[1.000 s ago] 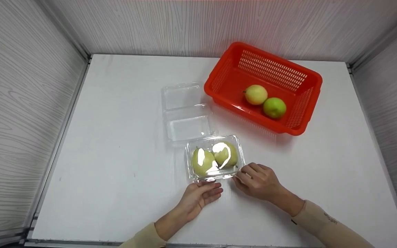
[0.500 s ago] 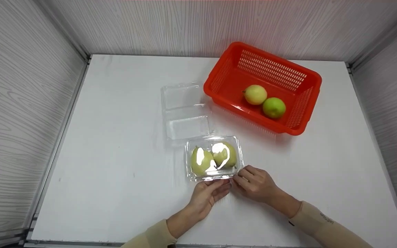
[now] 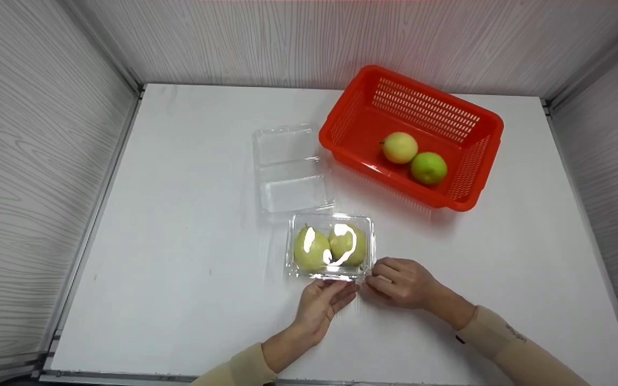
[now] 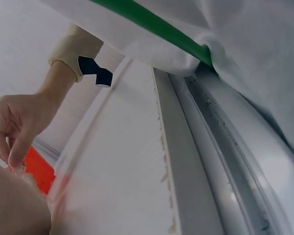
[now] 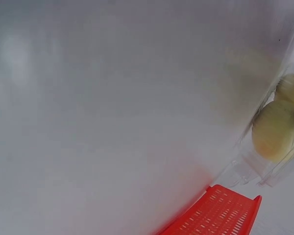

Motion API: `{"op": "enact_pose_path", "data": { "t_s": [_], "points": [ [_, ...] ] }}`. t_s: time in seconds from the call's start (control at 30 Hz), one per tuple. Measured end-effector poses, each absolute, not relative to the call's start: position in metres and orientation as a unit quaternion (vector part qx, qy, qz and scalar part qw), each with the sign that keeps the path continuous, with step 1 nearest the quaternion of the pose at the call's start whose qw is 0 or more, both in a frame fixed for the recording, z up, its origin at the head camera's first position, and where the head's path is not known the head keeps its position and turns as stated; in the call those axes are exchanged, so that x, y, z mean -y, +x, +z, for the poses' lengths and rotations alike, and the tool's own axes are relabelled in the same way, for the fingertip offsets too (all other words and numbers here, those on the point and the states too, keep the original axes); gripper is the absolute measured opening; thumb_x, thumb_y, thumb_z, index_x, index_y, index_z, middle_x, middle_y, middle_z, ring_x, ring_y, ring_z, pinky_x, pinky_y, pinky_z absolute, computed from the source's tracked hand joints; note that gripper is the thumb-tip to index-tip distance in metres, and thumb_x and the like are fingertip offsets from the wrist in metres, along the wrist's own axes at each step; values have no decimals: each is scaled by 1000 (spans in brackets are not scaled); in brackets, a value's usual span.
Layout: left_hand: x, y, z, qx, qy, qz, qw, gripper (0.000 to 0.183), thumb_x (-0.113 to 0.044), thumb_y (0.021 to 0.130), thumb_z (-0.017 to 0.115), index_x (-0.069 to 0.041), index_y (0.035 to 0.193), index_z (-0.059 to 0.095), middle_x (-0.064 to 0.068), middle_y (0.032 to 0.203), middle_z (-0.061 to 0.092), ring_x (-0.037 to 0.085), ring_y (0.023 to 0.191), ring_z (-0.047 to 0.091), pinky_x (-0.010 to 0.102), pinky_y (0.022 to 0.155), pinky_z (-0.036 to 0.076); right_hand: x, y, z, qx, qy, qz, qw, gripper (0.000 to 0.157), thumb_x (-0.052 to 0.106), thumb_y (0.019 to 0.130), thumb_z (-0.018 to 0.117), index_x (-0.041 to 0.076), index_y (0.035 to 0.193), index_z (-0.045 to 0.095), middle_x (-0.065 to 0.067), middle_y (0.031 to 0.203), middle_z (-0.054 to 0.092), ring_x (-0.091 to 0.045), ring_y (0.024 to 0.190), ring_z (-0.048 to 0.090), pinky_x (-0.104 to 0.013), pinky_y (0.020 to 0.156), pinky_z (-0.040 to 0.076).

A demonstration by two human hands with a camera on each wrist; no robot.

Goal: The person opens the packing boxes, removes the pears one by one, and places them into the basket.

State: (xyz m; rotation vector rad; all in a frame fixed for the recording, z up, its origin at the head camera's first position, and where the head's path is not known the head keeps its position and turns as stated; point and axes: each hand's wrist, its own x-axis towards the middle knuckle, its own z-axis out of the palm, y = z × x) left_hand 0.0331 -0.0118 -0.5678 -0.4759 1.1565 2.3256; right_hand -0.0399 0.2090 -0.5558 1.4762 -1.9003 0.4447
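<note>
A clear plastic clamshell box (image 3: pixel 321 220), lid down, holds two yellow-green pears, the left pear (image 3: pixel 311 249) and the right pear (image 3: pixel 348 252); glare covers part of them. At the box's front edge my left hand (image 3: pixel 314 313) grips the rim, thumb above and fingers partly hidden beneath. My right hand (image 3: pixel 401 282) pinches the front right corner with curled fingers. From the left wrist view, the right hand (image 4: pixel 25 117) has thumb and fingertips together on a bit of clear plastic. A pear (image 5: pixel 274 132) shows through the box wall in the right wrist view.
Just behind the box lies an open clear clamshell (image 3: pixel 293 170) with nothing in it. A red plastic basket (image 3: pixel 379 178) stands at the back right, holding a pale pear (image 3: pixel 400 148) and a greener round fruit (image 3: pixel 428 168). Panels wall the white table (image 3: pixel 191 241) at the back and sides.
My left hand has moved right and forward onto the box's front rim. The box has turned slightly and now sits squarer to me. My right hand stays at its corner.
</note>
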Motion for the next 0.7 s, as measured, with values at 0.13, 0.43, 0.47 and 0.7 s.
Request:
{"op": "enact_pose_path", "data": {
  "t_s": [0.13,0.43,0.47,0.7],
  "points": [
    [6,32,-569,-424,-174,852,253,34,-9,105,60,6,134,52,7,114,77,16,110,77,34,109,59,-213,-43,-557,720,587,176,325,10,16,95,75,8,91,79,-3,84,76,-16,76,71,-26,68,66],
    [-2,31,-572,-424,-182,850,255,31,-9,104,62,6,130,55,7,115,75,15,111,76,32,109,59,-215,-43,-557,727,583,195,307,11,18,97,75,8,92,79,-3,84,76,-16,76,70,-25,68,65],
    [-2,31,-572,-425,-183,850,254,30,-10,104,63,5,129,56,6,115,75,15,110,77,33,108,59,-215,-43,-557,726,584,195,307,12,17,97,74,8,93,79,-3,84,76,-16,76,70,-25,68,65],
    [-5,31,-576,-432,-172,851,245,28,-11,105,63,6,126,58,7,114,77,16,111,77,33,108,59,-217,-44,-557,726,587,185,307,14,20,99,74,7,98,80,-4,90,78,-17,81,72,-26,72,66]
  ]
}}
